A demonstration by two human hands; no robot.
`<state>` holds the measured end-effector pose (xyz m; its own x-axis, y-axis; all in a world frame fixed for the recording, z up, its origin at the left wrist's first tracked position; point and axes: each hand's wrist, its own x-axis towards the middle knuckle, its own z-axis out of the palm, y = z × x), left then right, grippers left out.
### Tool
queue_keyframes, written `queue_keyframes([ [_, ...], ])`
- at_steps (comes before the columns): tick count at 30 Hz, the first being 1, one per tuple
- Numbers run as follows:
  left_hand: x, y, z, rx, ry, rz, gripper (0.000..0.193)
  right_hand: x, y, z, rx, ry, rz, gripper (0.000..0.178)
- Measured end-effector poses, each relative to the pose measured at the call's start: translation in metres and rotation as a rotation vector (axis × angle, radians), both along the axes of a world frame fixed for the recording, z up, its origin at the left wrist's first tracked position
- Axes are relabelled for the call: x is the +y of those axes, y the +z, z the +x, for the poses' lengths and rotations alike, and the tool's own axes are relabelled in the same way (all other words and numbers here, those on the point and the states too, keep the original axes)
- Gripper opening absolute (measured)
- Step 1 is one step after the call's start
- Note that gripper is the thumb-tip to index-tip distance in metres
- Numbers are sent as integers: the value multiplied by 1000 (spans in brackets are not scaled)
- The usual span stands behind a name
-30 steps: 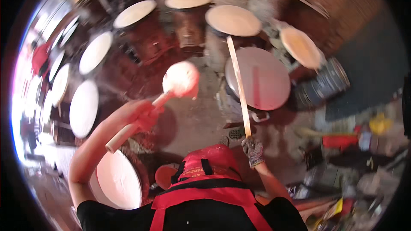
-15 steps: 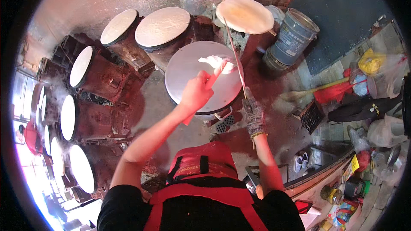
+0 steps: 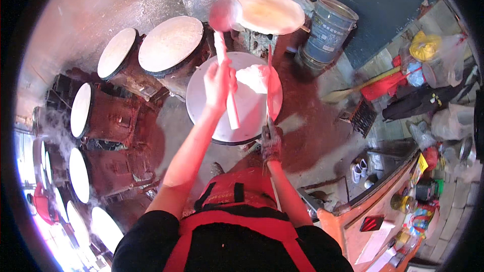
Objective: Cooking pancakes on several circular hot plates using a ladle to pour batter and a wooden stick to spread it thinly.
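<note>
My left hand (image 3: 218,84) is closed round the pale handle of a ladle-like tool (image 3: 231,111); its dark round head is blurred at the far end. Below it lies a flat grey round griddle (image 3: 204,98). A white, batter-like mass (image 3: 253,77) rests on the right half of that griddle. My right hand (image 3: 271,143), in a dark knitted glove, grips a long thin blade-like spatula (image 3: 269,88). The spatula points away from me over the griddle's right side, beside the white mass. Whether it touches the surface I cannot tell.
A round griddle with a pale browned sheet (image 3: 271,12) stands at the back, near a blue metal drum (image 3: 330,30). Several white-topped round stoves (image 3: 171,44) curve along the left, some steaming. A broom (image 3: 353,88), shoes (image 3: 359,170) and an orange-edged counter (image 3: 348,226) are right.
My right hand has moved left, bringing the spatula from the far griddle's edge over the grey one. My left hand has lifted and turned its tool head-away. More white mass shows on the griddle.
</note>
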<state>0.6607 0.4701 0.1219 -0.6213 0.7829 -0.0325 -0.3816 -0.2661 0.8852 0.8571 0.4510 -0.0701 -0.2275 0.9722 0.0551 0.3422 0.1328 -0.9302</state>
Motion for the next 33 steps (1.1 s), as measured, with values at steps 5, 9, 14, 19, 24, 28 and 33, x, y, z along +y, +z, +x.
queue_keyframes([
  [5,-54,34,-69,-69,-150,-45,27,-18,17,-20,800,31,-769,35],
  [9,-135,4,-90,109,-17,-191,27,-57,-56,-32,915,-341,-416,34],
  [14,-249,-78,-121,245,-67,-569,33,-60,-39,-85,906,-43,-142,38],
  [19,-307,-98,-120,130,-26,-563,37,-7,-45,-146,540,-260,-115,43],
  [24,-344,-121,-123,-73,76,-475,37,-34,28,-135,439,-112,-402,36],
  [28,-346,-121,-128,-74,-3,-417,34,-50,-2,-80,579,-192,-458,33],
  [33,-313,-51,-137,-215,-398,-335,31,-27,-55,-96,403,-222,-70,34],
])
